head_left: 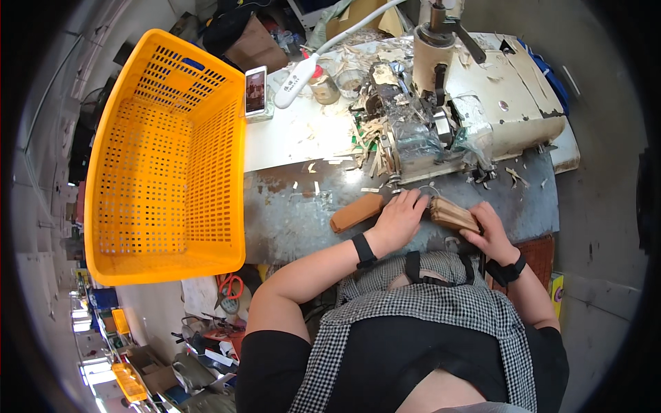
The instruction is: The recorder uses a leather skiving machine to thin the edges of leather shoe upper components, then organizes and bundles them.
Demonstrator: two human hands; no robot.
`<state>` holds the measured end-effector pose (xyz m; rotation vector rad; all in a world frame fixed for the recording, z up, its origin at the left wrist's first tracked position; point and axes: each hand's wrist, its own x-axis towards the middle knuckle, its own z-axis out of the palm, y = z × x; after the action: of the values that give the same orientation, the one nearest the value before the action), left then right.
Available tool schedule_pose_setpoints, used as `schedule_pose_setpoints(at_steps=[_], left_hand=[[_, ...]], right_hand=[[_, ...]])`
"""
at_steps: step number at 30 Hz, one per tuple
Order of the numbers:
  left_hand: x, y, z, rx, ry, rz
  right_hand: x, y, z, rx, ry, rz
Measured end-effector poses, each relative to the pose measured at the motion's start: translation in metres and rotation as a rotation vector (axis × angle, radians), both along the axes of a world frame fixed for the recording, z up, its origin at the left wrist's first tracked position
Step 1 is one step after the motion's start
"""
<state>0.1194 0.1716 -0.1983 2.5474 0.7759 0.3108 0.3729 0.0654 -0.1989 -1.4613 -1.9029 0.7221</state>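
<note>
My right hand (490,230) is closed round the near right end of a stack of flat brown pieces (453,214), whose striped, layered edges face up. My left hand (401,221) lies on the grey metal work surface (289,206) with its fingers stretched out toward the machine. Its fingertips are close to the left end of the held stack; whether they touch something small there I cannot make out. Just left of that hand lies an orange-brown stack (357,213) of similar long, flat shape. Each wrist wears a black band.
Beyond my hands stands a cream bench machine (506,107), with pale scraps around its base. A large yellow perforated crate (237,227) stands at the left. Behind are a phone (255,93), a white handheld device (297,81) and a jar (322,88). Red-handled scissors (228,289) lie lower left.
</note>
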Motion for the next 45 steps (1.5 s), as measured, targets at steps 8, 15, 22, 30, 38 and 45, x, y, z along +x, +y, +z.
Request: schedule_pose_setpoints(at_steps=[8,15,22,30,38,45], left_hand=[[0.005,0.014,0.017,-0.139,-0.171,0.037],[0.016,0.016,0.022,-0.488,-0.313,0.072],[0.027,0.015,0.025,-0.404,-0.355,0.061],[0.071,0.004,-0.034,-0.371,-0.295,-0.188],[0.089,-0.005,-0.045,-0.284,-0.389,-0.204],[0.077,-0.003,-0.012,-0.320,-0.371,-0.160]], right_hand=[[-0.002,0.004,0.008,-0.536,0.928,-0.250],[0.000,0.003,0.010,-0.602,1.270,-0.145],[0.007,-0.006,0.024,-0.405,0.718,-0.191],[0.029,-0.021,-0.018,-0.018,-0.166,-0.135],[-0.001,-0.018,-0.040,0.067,0.053,-0.268],[0.000,-0.013,-0.029,0.114,-0.011,-0.207]])
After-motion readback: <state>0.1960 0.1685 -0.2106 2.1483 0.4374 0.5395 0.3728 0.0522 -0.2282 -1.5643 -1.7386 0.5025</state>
